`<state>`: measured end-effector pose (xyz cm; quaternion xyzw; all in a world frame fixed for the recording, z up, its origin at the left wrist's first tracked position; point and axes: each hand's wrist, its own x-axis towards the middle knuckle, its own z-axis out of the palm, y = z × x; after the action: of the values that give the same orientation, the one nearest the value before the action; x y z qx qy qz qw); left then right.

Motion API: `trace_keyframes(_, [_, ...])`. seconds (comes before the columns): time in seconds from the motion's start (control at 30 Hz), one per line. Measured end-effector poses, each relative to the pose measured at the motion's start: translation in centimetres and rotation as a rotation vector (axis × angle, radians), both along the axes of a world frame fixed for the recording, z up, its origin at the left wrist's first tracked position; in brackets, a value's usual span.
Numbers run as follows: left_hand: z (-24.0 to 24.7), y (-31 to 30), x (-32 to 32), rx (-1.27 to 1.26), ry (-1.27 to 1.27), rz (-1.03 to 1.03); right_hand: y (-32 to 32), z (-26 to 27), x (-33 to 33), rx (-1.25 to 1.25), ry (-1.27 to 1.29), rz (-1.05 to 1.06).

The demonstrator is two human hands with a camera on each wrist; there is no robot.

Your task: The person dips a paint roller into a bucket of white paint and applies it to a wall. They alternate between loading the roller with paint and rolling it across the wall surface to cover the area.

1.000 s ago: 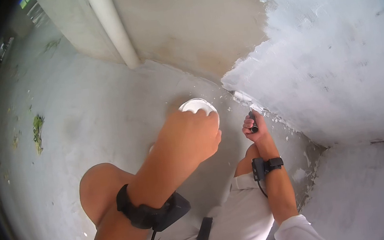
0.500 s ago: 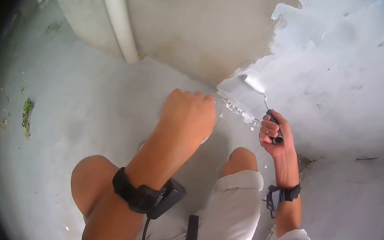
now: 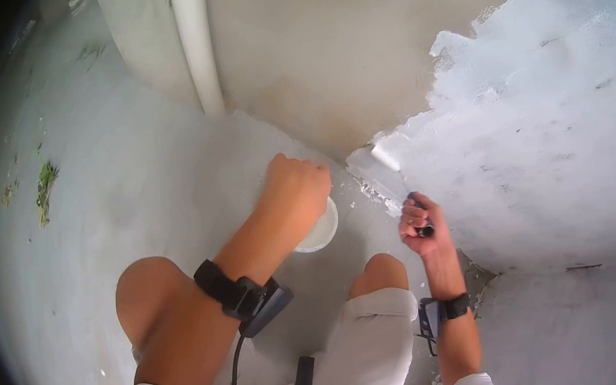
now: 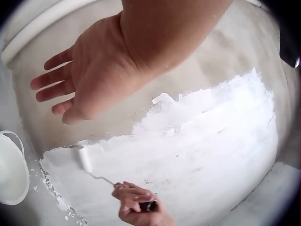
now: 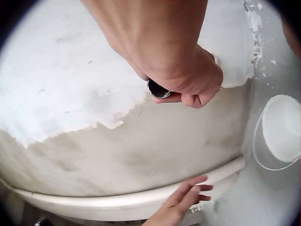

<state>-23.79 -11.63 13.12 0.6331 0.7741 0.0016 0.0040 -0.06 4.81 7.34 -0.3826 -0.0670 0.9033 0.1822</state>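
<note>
My right hand [image 3: 424, 228] grips the black handle [image 5: 159, 89] of a small paint roller. In the head view the white roller sleeve [image 3: 386, 157] overlaps the wall's lower corner, at the border between white paint and bare plaster. My left hand [image 4: 89, 70] is held in the air with its fingers extended, holding nothing. A white bucket [image 3: 321, 233] with a thin handle stands on the floor below it, partly hidden by that hand in the head view.
White paint [image 3: 537, 118] covers the right part of the wall; beige bare plaster [image 3: 336, 43] lies to its left. White flakes [image 3: 379, 195] dot the wall's foot. A white pipe [image 3: 197, 52] runs down at the wall's left end. Green plant bits [image 3: 46, 192] lie on the floor.
The roller went from the wall's foot up onto the wall, then slid slightly down and left. The bucket, earlier beyond my left hand, now shows nearer my knees, with the hand off it.
</note>
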Motion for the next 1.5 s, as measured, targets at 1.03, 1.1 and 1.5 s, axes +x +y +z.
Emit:
trace_keyframes(1.03, [4.5, -1.1, -1.5, 0.143, -0.230, 0.068, -1.1, 20.0, 0.2, 0.122, 0.081, -0.068])
trace_keyframes(1.1, [4.8, -1.2, -1.1, 0.105, -0.197, 0.091, 0.0, 17.1, -0.3, 0.065, 0.124, -0.049])
trace_keyframes(1.5, [5.6, -3.4, -2.4, 0.054, -0.115, 0.230, 2.0, -12.3, -14.8, -0.097, -0.095, -0.028])
